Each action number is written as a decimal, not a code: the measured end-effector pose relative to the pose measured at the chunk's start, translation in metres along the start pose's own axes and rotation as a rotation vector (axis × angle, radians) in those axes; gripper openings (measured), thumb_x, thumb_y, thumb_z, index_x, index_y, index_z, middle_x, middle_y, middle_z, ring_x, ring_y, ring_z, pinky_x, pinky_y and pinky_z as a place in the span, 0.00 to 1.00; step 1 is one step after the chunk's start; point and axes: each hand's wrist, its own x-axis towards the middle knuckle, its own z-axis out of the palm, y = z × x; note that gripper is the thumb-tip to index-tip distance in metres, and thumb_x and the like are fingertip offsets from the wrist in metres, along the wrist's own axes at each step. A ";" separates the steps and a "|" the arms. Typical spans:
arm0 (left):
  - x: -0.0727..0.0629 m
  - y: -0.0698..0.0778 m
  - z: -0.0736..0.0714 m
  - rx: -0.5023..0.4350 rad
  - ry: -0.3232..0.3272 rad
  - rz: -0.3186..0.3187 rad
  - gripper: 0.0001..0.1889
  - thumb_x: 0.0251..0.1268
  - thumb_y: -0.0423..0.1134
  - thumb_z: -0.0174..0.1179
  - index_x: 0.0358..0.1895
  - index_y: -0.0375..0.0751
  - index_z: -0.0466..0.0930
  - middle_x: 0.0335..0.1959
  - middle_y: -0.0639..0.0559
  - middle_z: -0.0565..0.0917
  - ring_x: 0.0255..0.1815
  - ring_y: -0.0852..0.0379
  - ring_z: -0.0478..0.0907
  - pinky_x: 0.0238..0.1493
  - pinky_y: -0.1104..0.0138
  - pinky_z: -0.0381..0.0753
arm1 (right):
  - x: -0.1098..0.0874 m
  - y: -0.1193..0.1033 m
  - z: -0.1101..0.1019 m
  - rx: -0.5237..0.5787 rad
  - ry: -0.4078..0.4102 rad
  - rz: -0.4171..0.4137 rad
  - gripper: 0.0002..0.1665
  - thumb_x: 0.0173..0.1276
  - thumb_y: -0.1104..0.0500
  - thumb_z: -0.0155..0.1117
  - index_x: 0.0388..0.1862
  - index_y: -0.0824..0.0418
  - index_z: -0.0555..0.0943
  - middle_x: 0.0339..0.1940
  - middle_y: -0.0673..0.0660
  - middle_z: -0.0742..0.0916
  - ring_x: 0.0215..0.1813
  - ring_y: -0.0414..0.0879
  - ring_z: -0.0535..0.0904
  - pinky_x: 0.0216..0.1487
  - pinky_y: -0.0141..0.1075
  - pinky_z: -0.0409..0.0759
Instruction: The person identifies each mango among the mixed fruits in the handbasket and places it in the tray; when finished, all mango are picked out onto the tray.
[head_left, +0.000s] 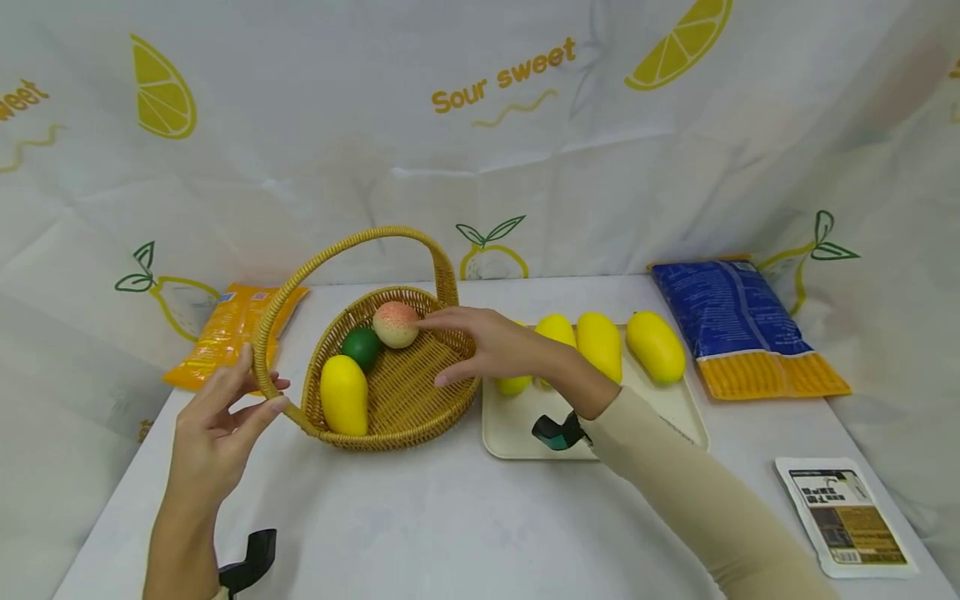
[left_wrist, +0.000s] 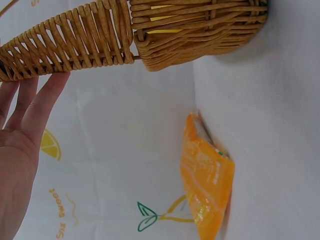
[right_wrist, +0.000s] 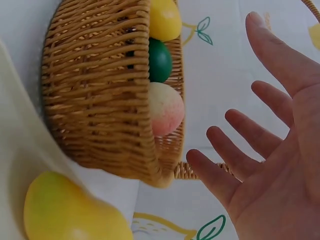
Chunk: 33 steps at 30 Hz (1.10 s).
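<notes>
My left hand (head_left: 217,425) holds the arched handle (head_left: 330,252) of a wicker basket (head_left: 408,387) at its left side, thumb in front and fingers behind. In the left wrist view, fingertips touch the woven handle (left_wrist: 75,40). Inside the basket lie a yellow mango (head_left: 345,396), a dark green round fruit (head_left: 362,348) and a pink-and-cream peach (head_left: 395,323). My right hand (head_left: 495,342) hovers over the basket's right part, fingers spread. The right wrist view shows that hand (right_wrist: 270,145) holding nothing, apart from the peach (right_wrist: 166,109).
A cream tray (head_left: 517,442) with several yellow mangoes (head_left: 656,346) stands right of the basket, partly beneath my right forearm. An orange packet (head_left: 225,333) lies behind at left. At right are a blue-and-orange bag (head_left: 738,325) and a flat white-and-brown packet (head_left: 847,517).
</notes>
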 end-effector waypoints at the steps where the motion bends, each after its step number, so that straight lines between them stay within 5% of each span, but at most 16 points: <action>1: 0.000 -0.001 0.000 -0.023 0.002 0.008 0.40 0.52 0.10 0.63 0.72 0.26 0.66 0.48 0.58 0.82 0.50 0.67 0.85 0.48 0.80 0.86 | 0.003 -0.002 0.000 -0.001 -0.006 -0.013 0.46 0.62 0.43 0.77 0.78 0.45 0.69 0.79 0.50 0.72 0.81 0.48 0.66 0.83 0.49 0.66; 12: -0.001 -0.002 -0.001 -0.048 0.009 0.012 0.39 0.53 0.10 0.62 0.72 0.25 0.65 0.48 0.55 0.83 0.51 0.66 0.85 0.49 0.80 0.85 | 0.037 -0.022 0.012 -0.005 -0.070 -0.093 0.44 0.64 0.43 0.75 0.77 0.46 0.70 0.79 0.47 0.72 0.81 0.43 0.64 0.83 0.42 0.67; 17: -0.002 0.002 0.000 0.055 0.009 -0.042 0.40 0.53 0.10 0.63 0.73 0.30 0.66 0.48 0.63 0.82 0.50 0.69 0.84 0.48 0.80 0.85 | 0.051 -0.032 0.018 -0.010 -0.090 -0.130 0.43 0.64 0.43 0.75 0.76 0.45 0.70 0.74 0.47 0.76 0.73 0.40 0.69 0.78 0.36 0.72; 21: -0.001 0.001 0.000 -0.001 0.007 -0.017 0.39 0.54 0.11 0.63 0.73 0.28 0.65 0.48 0.59 0.82 0.50 0.68 0.84 0.48 0.80 0.85 | 0.062 -0.036 0.023 -0.023 -0.096 -0.168 0.43 0.64 0.44 0.75 0.76 0.49 0.71 0.72 0.48 0.78 0.73 0.40 0.70 0.76 0.32 0.72; 24: 0.000 0.000 0.001 -0.065 0.002 0.010 0.38 0.55 0.11 0.62 0.72 0.25 0.65 0.48 0.55 0.82 0.51 0.66 0.85 0.49 0.80 0.85 | 0.068 -0.039 0.026 -0.019 -0.111 -0.156 0.43 0.64 0.44 0.75 0.76 0.50 0.71 0.75 0.48 0.76 0.76 0.42 0.68 0.78 0.33 0.72; 33: -0.002 0.001 0.000 0.029 0.000 -0.044 0.40 0.53 0.10 0.63 0.73 0.29 0.66 0.47 0.62 0.82 0.49 0.69 0.84 0.47 0.80 0.86 | 0.087 -0.046 0.033 -0.029 -0.145 -0.131 0.42 0.66 0.44 0.73 0.76 0.52 0.71 0.77 0.50 0.74 0.77 0.43 0.68 0.76 0.36 0.75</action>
